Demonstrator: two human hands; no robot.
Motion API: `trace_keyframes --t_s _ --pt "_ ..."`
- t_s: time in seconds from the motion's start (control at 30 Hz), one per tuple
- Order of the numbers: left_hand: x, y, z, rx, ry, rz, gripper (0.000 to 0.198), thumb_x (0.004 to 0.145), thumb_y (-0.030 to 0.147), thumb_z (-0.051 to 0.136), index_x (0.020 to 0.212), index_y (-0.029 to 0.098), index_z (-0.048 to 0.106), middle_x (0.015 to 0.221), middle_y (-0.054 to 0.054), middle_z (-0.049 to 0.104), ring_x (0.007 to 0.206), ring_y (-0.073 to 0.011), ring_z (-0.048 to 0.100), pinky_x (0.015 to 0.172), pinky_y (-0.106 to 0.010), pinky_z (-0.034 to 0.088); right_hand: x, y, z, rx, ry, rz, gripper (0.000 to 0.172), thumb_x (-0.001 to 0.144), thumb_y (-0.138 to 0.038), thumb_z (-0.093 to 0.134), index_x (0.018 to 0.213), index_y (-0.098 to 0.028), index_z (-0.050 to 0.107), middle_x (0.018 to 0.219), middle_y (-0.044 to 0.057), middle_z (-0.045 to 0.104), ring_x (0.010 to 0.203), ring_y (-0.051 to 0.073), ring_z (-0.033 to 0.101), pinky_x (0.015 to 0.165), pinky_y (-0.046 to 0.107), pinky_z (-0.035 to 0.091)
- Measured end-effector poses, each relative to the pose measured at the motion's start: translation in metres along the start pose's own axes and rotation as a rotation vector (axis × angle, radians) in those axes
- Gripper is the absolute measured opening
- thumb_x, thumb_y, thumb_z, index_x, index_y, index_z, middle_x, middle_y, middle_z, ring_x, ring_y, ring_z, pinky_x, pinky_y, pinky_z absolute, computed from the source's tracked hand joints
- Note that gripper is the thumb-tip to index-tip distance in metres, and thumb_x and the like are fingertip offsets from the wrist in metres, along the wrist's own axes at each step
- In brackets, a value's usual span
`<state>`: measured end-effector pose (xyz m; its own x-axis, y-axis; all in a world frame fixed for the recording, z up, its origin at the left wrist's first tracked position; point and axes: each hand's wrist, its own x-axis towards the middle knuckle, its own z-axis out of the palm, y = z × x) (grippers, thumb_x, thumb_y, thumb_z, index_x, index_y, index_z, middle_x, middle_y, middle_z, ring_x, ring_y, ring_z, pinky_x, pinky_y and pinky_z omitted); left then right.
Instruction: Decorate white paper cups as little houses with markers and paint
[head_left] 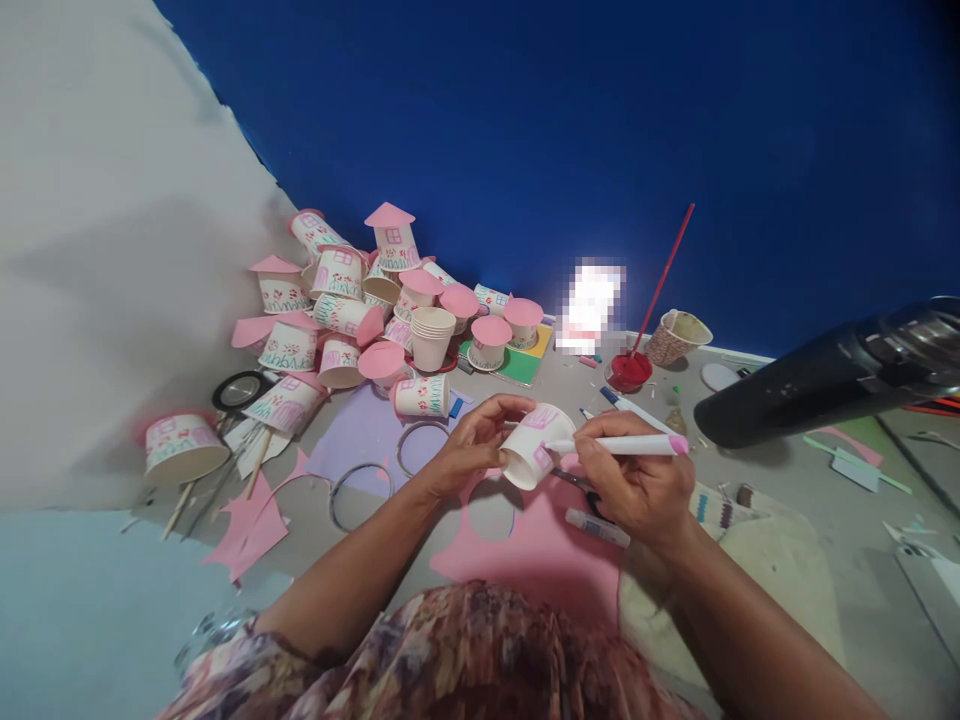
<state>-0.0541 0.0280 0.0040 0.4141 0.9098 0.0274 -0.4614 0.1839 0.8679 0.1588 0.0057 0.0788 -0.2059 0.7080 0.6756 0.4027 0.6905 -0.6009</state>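
A white paper cup (pixel 529 462) lies tilted in my left hand (pixel 481 440), whose fingers wrap its side and rim. Pink-purple marks, among them a small window shape, show on the cup. My right hand (pixel 637 480) is closed round a white felt-tip marker (pixel 630 445) with a pink end, and the marker's tip meets the cup's wall. Under both hands lies a pink sheet (pixel 540 560) with a round hole cut from it. A glue stick (pixel 598 527) and partly hidden scissors (pixel 574 480) are close to my right hand.
Several decorated cups with pink paper roofs (pixel 390 215) are piled at the back left, round a stack of plain cups (pixel 433 340). Metal rings (pixel 361 497) lie at left. A red paint pot (pixel 628 372) with a stick, a patterned cup (pixel 677 338) and a large black cylinder (pixel 817 375) occupy the right.
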Motion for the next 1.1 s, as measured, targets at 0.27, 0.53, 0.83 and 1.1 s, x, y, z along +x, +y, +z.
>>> trace_keyframes --t_s 0.27,0.53,0.83,1.1 --pt "0.000 -0.002 -0.001 -0.011 0.019 -0.014 0.064 0.057 0.020 0.084 0.120 0.022 0.076 0.119 -0.008 0.073 0.103 -0.0255 0.065 0.085 -0.033 0.048 0.000 0.003 -0.002 0.025 -0.002 0.026 0.017 0.093 -0.015 0.062 0.080 -0.023 0.070 0.072 0.001 0.075 0.060 0.016 0.069 0.056 0.028 0.054" --pt "-0.001 0.007 0.005 -0.325 -0.024 -0.140 0.058 0.062 0.027 0.078 0.118 0.015 0.077 0.125 -0.014 0.077 0.109 -0.0310 0.069 0.091 -0.037 0.052 -0.005 0.023 -0.003 0.262 0.081 0.304 0.016 0.103 -0.030 0.063 0.107 -0.022 0.076 0.074 0.000 0.073 0.054 0.012 0.058 0.051 0.026 0.048" --pt "-0.007 -0.011 0.010 -0.556 -0.154 -0.327 0.068 0.072 0.054 0.070 0.124 0.009 0.074 0.099 -0.015 0.081 0.083 -0.0295 0.074 0.076 -0.036 0.052 -0.004 0.021 -0.006 0.304 -0.129 0.164 0.032 0.093 -0.039 0.078 0.122 -0.026 0.074 0.100 0.007 0.081 0.085 0.022 0.077 0.074 0.033 0.062" --pt "-0.006 -0.016 0.005 -0.537 -0.282 -0.494 0.065 0.076 0.061 0.070 0.116 0.011 0.076 0.095 -0.016 0.082 0.074 -0.0314 0.074 0.072 -0.040 0.054 -0.003 0.025 -0.002 0.341 -0.479 0.143 0.102 0.057 -0.066 0.098 0.146 -0.031 0.062 0.137 0.012 0.070 0.114 0.031 0.068 0.090 0.039 0.059"
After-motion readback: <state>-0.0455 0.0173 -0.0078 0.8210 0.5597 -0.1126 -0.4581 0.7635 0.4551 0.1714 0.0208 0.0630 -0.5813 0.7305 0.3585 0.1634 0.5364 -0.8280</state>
